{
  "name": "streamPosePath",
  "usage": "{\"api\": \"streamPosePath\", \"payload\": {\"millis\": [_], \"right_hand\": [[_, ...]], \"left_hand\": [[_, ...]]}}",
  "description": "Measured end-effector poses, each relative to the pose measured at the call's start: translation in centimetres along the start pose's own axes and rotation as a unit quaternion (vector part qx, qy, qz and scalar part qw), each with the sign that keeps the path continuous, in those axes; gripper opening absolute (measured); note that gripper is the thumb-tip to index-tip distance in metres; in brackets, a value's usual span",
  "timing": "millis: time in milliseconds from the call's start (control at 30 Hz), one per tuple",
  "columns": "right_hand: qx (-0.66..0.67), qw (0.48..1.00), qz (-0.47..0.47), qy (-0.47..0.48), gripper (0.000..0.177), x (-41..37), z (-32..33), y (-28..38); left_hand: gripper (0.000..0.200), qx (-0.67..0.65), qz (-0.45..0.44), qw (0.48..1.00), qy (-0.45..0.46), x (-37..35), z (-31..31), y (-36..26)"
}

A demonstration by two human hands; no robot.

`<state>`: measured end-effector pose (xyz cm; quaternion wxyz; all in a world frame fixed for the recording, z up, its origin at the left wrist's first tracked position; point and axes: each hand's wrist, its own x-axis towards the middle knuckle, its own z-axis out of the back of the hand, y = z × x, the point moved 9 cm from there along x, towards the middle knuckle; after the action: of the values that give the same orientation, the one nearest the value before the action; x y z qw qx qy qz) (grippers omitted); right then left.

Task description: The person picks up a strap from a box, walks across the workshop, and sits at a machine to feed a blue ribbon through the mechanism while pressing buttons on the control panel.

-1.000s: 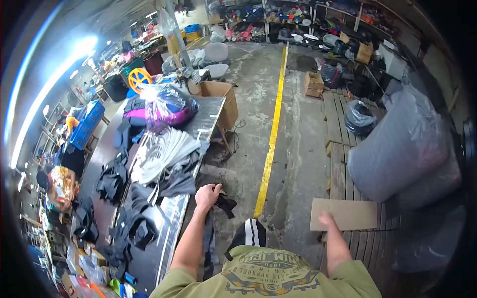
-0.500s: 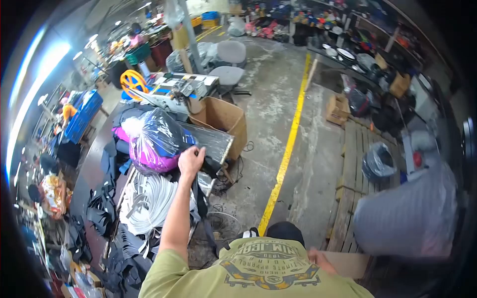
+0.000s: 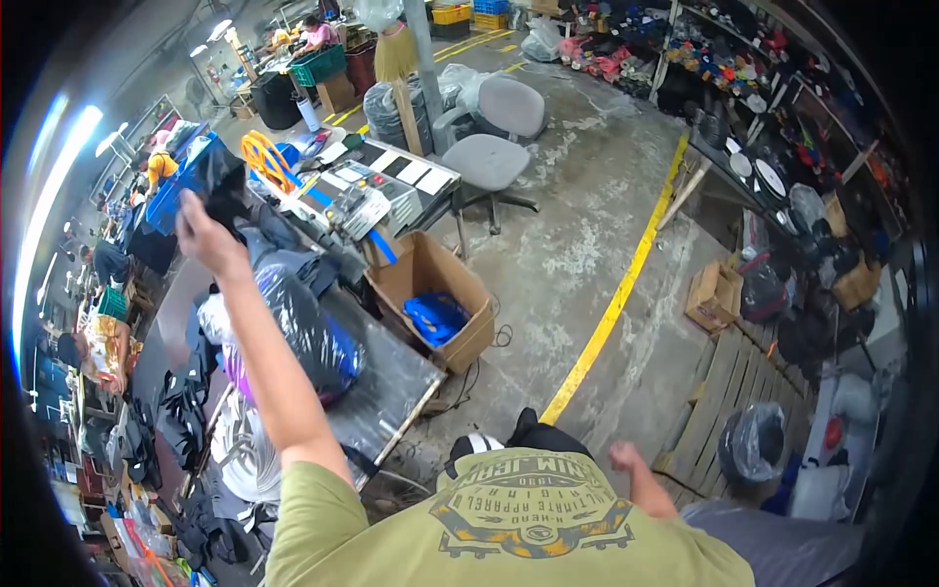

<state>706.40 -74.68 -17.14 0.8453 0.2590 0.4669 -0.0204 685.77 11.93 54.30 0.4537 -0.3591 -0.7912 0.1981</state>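
My left hand point(image 3: 210, 240) is raised at the end of my outstretched arm on the left, over the worktable. Its fingers are curled and a little blurred against a piece of black cloth point(image 3: 227, 191), which seems to be gripped by them. Close by, below the hand, lie dark folded fabrics point(image 3: 279, 249) and a clear plastic bag point(image 3: 318, 338) with dark, blue and purple contents. My right hand point(image 3: 626, 456) hangs low beside my body, fingers closed, with nothing visible in it.
A cardboard box point(image 3: 460, 338) holding blue material stands by the table's edge. Beyond are a machine point(image 3: 367, 210) and a grey chair point(image 3: 487, 161). A yellow line point(image 3: 616, 289) crosses the floor. Wooden pallets point(image 3: 719, 377) and a grey bundle point(image 3: 778, 528) lie on the right. Several people sit far left.
My left hand has moved left and up, away from the plastic bag's right side. The right hand has come further into view. The whole view has shifted, and the grey bundle sits lower.
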Motion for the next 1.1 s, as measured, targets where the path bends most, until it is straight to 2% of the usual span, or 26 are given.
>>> {"api": "streamPosePath", "payload": {"millis": [33, 67, 100, 133, 167, 200, 233, 333, 367, 400, 467, 500, 533, 600, 633, 667, 700, 767, 867, 900, 933, 967, 1000, 1033, 1067, 1100], "right_hand": [[-0.108, 0.987, 0.089, -0.078, 0.029, 4.7, 5.4, 4.8], [-0.079, 0.969, 0.193, -0.132, 0.029, 7.0, 10.6, 10.4], [-0.145, 0.979, 0.086, -0.112, 0.030, 8.6, 15.3, 15.6], [-0.144, 0.968, 0.150, -0.143, 0.032, 11.4, 18.9, 20.4], [-0.145, 0.963, 0.145, -0.175, 0.035, 13.7, 22.5, 24.6], [-0.135, 0.962, 0.161, -0.173, 0.034, 14.4, 25.3, 29.9], [-0.123, 0.962, 0.175, -0.171, 0.034, 14.5, 27.5, 34.6], [-0.078, 0.949, 0.238, -0.190, 0.030, 18.0, 31.3, 44.7], [-0.041, 0.953, 0.250, -0.166, 0.027, 22.1, 31.3, 45.3], [-0.041, 0.959, 0.240, -0.144, 0.025, 23.4, 31.4, 46.8], [-0.042, 0.960, 0.270, -0.063, 0.029, 26.8, 30.4, 47.5], [-0.170, 0.955, 0.217, -0.109, 0.037, 27.1, 31.1, 47.7], [-0.173, 0.961, 0.208, -0.064, 0.044, 31.2, 30.0, 44.7], [-0.215, 0.955, 0.196, -0.057, 0.037, 33.1, 29.3, 40.6], [-0.330, 0.935, 0.122, 0.044, 0.037, 34.7, 28.3, 37.5], [-0.352, 0.925, 0.025, 0.142, 0.045, 33.9, 28.0, 36.2], [-0.271, 0.955, -0.002, 0.118, 0.044, 31.4, 30.0, 37.5], [-0.162, 0.977, 0.129, 0.050, 0.038, 38.6, 31.5, 35.2], [0.119, 0.992, 0.048, -0.021, 0.019, 38.1, 38.0, 50.0], [0.087, 0.993, 0.068, -0.029, 0.017, 40.9, 39.1, 54.6], [0.069, 0.977, 0.197, -0.035, 0.018, 42.6, 39.8, 61.4], [0.063, 0.954, 0.291, 0.020, 0.027, 44.4, 39.3, 68.3], [0.063, 0.942, 0.305, 0.123, 0.053, 45.1, 37.5, 74.8], [-0.027, 0.911, 0.347, 0.221, 0.074, 40.8, 35.4, 84.0], [-0.051, 0.857, 0.394, 0.328, 0.081, 36.3, 33.0, 91.3], [-0.073, 0.824, 0.370, 0.423, 0.082, 32.8, 30.3, 96.3]], "left_hand": [[0.031, 0.127, -0.020, 0.990, 0.058, -1.3, 0.5, 5.6], [0.030, 0.253, -0.039, 0.960, 0.114, -3.2, 1.2, 11.7], [0.031, 0.310, -0.197, 0.910, 0.192, -7.6, -1.4, 12.3], [0.032, 0.285, -0.087, 0.926, 0.231, -12.2, -2.7, 14.4], [0.035, 0.277, -0.060, 0.932, 0.226, -16.8, -3.0, 16.6], [0.040, 0.288, 0.077, 0.921, 0.249, -20.5, -1.5, 22.2], [0.044, 0.351, 0.101, 0.890, 0.273, -24.2, -1.9, 23.4], [0.047, 0.328, 0.238, 0.887, 0.223, -32.6, -0.5, 32.3], [0.046, 0.332, 0.310, 0.876, 0.161, -34.8, 0.3, 35.2], [0.044, 0.242, 0.400, 0.879, 0.094, -37.2, -0.4, 37.0], [0.038, 0.149, 0.480, 0.863, 0.048, -40.2, -2.8, 41.4], [0.036, 0.137, 0.489, 0.861, 0.029, -40.7, -4.6, 43.0], [0.035, 0.130, 0.499, 0.857, 0.012, -40.9, -6.2, 44.1], [0.031, 0.114, 0.517, 0.849, -0.015, -40.7, -9.9, 44.8], [0.030, 0.142, 0.525, 0.839, -0.025, -40.5, -11.9, 44.7], [0.030, 0.168, 0.532, 0.829, -0.035, -40.2, -13.4, 45.0], [0.027, 0.210, 0.549, 0.809, -0.025, -40.5, -13.7, 46.6], [0.024, 0.171, 0.498, 0.849, 0.035, -40.8, -18.0, 47.2], [0.022, 0.115, 0.500, 0.857, 0.046, -42.1, -23.6, 47.9], [0.025, 0.054, 0.554, 0.831, -0.003, -42.9, -26.3, 47.9], [0.026, 0.027, 0.571, 0.820, -0.035, -42.9, -29.4, 47.5], [0.026, -0.030, 0.601, 0.796, -0.060, -43.6, -32.1, 47.8], [0.026, -0.091, 0.626, 0.770, -0.082, -44.1, -35.2, 48.2], [0.026, -0.144, 0.620, 0.768, -0.076, -42.8, -39.8, 47.7], [0.026, -0.195, 0.613, 0.762, -0.072, -41.6, -43.8, 47.2], [0.026, -0.190, 0.596, 0.777, -0.064, -40.6, -46.0, 47.9]]}}
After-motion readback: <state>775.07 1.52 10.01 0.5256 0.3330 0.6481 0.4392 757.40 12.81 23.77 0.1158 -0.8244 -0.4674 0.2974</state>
